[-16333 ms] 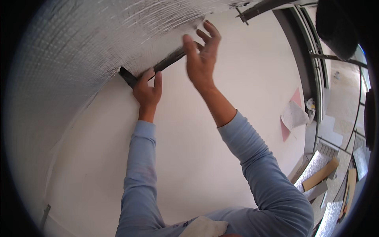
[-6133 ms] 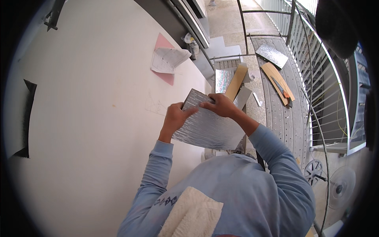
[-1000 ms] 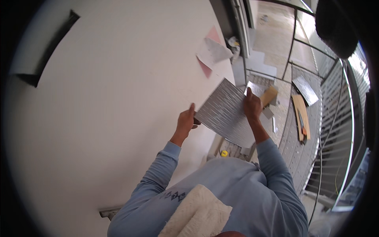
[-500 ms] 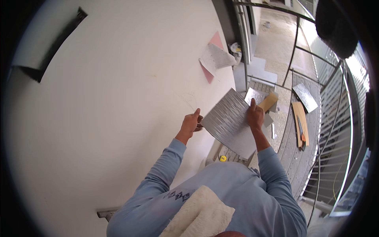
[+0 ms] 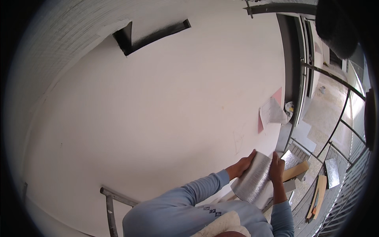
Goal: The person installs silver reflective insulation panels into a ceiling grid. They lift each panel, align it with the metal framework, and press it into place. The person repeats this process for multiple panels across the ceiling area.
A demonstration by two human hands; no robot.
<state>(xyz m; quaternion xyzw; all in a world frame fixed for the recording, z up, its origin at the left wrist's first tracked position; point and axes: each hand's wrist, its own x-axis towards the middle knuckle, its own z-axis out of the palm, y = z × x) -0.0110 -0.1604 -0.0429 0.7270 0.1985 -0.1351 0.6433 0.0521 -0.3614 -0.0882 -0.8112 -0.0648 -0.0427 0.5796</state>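
Note:
A silver, finely ribbed foil sheet (image 5: 254, 177) is held in front of my body, beside the white wall. It bows into a curve between my hands. My left hand (image 5: 241, 166) is closed on its left edge, thumb pointing up along it. At the right edge my right hand (image 5: 277, 169) grips the sheet, also thumb up. The fingers behind the sheet are partly hidden. Just past my right hand lie another silver piece (image 5: 291, 158) and a tan strip (image 5: 296, 170).
The pale wall (image 5: 158, 110) fills the left, with a black L-shaped recess or mark (image 5: 158, 38) high up and papers (image 5: 272, 112) on its right. Metal scaffold tubes (image 5: 112, 197) stand nearby. The grey platform (image 5: 302, 213) bears a silver panel (image 5: 332, 172) and wooden strips with an orange-handled tool (image 5: 314, 209).
The view has swung up and to the left, bringing more wall in. The sheet, nearly flat before, is now bent into a curve. My left hand has come closer to my right.

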